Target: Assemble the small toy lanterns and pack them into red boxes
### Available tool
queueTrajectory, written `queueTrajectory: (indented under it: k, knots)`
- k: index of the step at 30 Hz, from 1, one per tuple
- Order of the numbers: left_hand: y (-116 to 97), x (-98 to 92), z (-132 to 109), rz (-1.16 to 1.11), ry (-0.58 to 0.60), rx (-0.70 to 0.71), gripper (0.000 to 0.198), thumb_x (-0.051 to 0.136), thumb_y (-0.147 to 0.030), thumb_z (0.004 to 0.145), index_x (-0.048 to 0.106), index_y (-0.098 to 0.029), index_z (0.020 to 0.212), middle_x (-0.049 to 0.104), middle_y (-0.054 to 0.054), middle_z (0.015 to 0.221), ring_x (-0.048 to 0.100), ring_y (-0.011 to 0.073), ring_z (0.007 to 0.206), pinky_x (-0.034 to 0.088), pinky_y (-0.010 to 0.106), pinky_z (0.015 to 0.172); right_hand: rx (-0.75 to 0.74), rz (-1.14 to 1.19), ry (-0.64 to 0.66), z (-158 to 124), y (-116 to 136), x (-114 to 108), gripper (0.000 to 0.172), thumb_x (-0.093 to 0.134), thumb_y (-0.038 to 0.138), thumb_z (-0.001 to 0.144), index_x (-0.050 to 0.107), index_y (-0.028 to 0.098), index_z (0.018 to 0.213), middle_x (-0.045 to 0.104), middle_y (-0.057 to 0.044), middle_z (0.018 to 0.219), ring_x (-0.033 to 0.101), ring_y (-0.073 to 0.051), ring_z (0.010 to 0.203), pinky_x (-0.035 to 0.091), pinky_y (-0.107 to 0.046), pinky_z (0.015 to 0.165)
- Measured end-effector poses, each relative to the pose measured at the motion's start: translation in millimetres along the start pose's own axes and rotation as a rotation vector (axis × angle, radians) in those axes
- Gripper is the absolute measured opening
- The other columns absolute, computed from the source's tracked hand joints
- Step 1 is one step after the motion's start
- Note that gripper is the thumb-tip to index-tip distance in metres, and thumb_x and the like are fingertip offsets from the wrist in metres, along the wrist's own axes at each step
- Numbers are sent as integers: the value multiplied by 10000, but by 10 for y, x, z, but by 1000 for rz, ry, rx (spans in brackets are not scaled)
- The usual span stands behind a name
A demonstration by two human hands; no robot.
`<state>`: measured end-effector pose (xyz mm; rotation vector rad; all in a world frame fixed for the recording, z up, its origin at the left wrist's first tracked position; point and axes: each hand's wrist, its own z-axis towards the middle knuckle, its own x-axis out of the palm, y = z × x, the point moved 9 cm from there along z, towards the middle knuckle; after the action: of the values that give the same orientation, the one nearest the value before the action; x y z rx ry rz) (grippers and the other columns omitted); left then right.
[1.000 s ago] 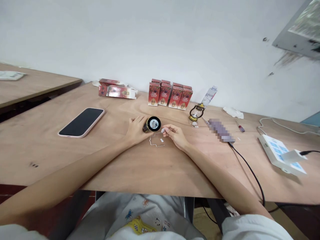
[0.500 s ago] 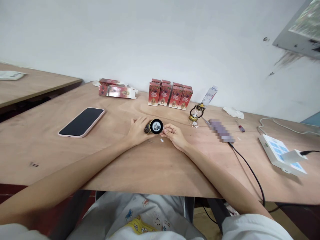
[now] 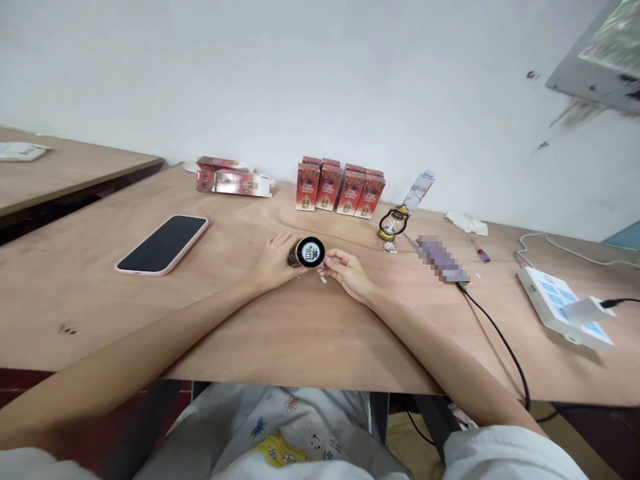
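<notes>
A small black and gold lantern is tipped with its round base toward me, a pale label with dark print in the middle. My left hand is closed around its body from the left. At the base's right edge, the thumb and fingers of my right hand are pinched together; whatever is between them is too small to make out. A tiny white scrap lies on the wood just below. Farther right stands another lantern with a clear globe, small pale bits at its foot.
Several red printed boxes stand by the wall, and opened ones lie to their left. A phone rests at left. At right are a plastic bottle, a blurred-out device on a cable, a screwdriver and a power strip.
The lantern in my left hand has shifted very slightly up and left. My right fingers remain pinched at its edge, with barely any movement.
</notes>
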<state>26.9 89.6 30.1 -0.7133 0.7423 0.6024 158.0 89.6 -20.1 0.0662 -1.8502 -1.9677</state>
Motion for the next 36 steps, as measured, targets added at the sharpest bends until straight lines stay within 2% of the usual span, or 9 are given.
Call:
queueTrajectory:
  k: [6,18,23,28,36]
  knots:
    - [-9,-4,8,-24,-5,24,396,687,-408,767,563,-186,1071,632,60,1069,566,245,1028,393,336,824,20,5,-14,2,-21,8,358,832,451,583,656,183,743,690,11,681,640,-99,621,522,-228,605]
    - [-21,5,13,-31,18,29,418,674,-390,791,544,-148,1106,623,89,1089,549,238,1037,395,342,867,35,-91,-82,5,-81,-35,327,791,418,626,619,168,747,681,1,679,629,-104,589,521,-251,586]
    - [-22,4,22,-9,9,24,387,668,-347,775,544,-161,1091,628,74,1056,554,245,1015,406,347,839,-117,-169,-259,-30,6,-145,326,728,466,674,610,178,771,663,5,656,595,-106,540,513,-265,548]
    - [-37,-8,12,10,12,19,403,655,-368,788,533,-167,1115,624,73,1073,546,248,1039,394,348,842,-347,-204,-463,-170,283,-285,260,693,430,724,642,184,790,672,-5,723,589,-110,597,514,-270,588]
    - [-36,16,3,61,19,36,410,637,-439,798,539,-172,1094,626,72,1040,550,258,1010,376,355,826,-419,-226,-379,-216,449,-153,269,691,458,745,663,198,811,677,-5,728,590,-124,599,510,-289,584]
